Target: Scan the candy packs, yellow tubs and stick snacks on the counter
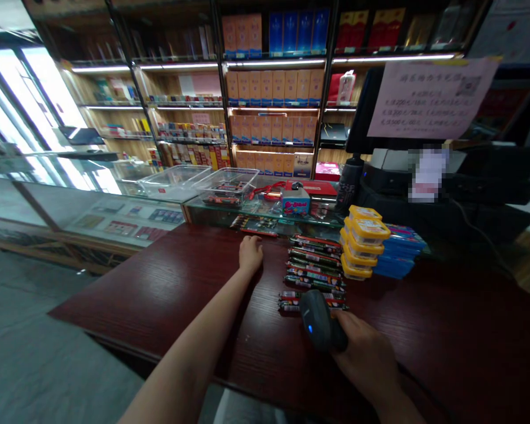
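Observation:
My right hand (pixel 365 347) grips a dark barcode scanner (pixel 317 321) with a blue light. The scanner's head is over the nearest of several slim, shiny wrapped sticks (pixel 314 272), lying in rows on the dark red desk (pixel 172 282), and hides part of them. My left hand (pixel 251 254) rests on the desk left of the rows, its fingers bent and slightly apart, with nothing visible in them. More wrapped sticks (pixel 257 225) lie just beyond it, by the glass counter. Right of the rows stand stacked yellow-lidded tubs (pixel 364 242) and blue packs (pixel 397 252).
A monitor bearing a paper notice (pixel 430 97) stands at the back right. On the glass counter (pixel 265 207) are clear plastic bins (pixel 227 179) and a small colourful box (pixel 295 202). Shelves of boxed goods (pixel 274 88) line the wall behind.

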`<state>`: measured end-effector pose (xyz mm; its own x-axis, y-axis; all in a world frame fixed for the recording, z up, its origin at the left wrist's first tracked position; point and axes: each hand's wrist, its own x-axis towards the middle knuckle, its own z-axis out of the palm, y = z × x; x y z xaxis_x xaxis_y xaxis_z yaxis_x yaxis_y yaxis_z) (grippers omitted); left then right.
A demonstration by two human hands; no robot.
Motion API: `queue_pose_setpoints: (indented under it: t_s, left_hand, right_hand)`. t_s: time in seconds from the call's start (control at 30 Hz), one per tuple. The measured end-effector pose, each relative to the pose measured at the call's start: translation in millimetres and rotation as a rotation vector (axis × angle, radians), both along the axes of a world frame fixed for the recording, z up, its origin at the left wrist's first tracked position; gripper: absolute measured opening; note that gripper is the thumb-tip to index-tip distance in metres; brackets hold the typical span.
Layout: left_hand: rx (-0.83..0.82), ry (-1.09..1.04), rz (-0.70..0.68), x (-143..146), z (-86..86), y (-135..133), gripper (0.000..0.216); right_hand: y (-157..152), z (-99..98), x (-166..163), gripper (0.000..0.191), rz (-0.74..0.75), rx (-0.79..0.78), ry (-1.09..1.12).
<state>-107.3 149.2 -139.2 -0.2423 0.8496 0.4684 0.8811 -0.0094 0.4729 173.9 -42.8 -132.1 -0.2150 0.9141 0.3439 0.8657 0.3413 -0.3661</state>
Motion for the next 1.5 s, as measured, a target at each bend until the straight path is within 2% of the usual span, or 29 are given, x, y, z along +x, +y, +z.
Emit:
queue_pose_setpoints:
  t_s: [0.27,0.5,0.7,0.83,1.0,1.07,1.17,1.27,1.4,1.5]
  left_hand:
    - [-0.114,0.281,-0.003,-29.0,10.3,26.3,0.024]
    - [-0.277,0.265,0.030,-41.2,16.3,59.6,0.034]
    - [-0.278,0.300,0.121,-47.5,20.1,63.5,0.029]
    - [-0.275,0.384,0.082,-51.6,18.7,51.1,0.022]
    - [-0.216,0.403,0.044,-43.6,13.1,18.0,0.024]
    - [-0.211,0.314,0.046,-35.5,11.9,2.5,0.024]
    - [-0.204,0.063,0.047,-22.1,9.0,-19.9,0.022]
    - [-0.114,-0.136,-0.015,-11.4,2.2,-40.7,0.021]
    - [0.002,-0.215,-0.151,-4.7,-8.3,-62.9,0.027]
    - [0.032,-0.230,-0.164,-2.6,-12.3,-71.9,0.025]
  right_hand:
    - [2.5,-11.0,2.3,0.030,0.009,0.017,-0.007]
    - [9.8,-21.1,7.7,0.036,0.053,-0.009,-0.008]
    - [10.4,-21.2,4.0,0.040,0.027,0.050,-0.012]
    - [9.4,-19.0,3.0,0.038,0.015,0.042,-0.014]
    - [6.9,-12.3,2.1,0.033,0.005,0.013,0.002]
    - [5.7,-10.5,1.7,0.033,-0.006,0.002,0.012]
    - [4.6,-9.3,1.6,0.032,-0.018,0.020,0.014]
    - [4.6,-8.3,1.9,0.030,-0.011,0.064,-0.022]
    - [4.2,-4.2,1.6,0.032,-0.005,0.072,-0.034]
    - [1.1,2.9,-1.0,0.030,0.000,0.047,0.013]
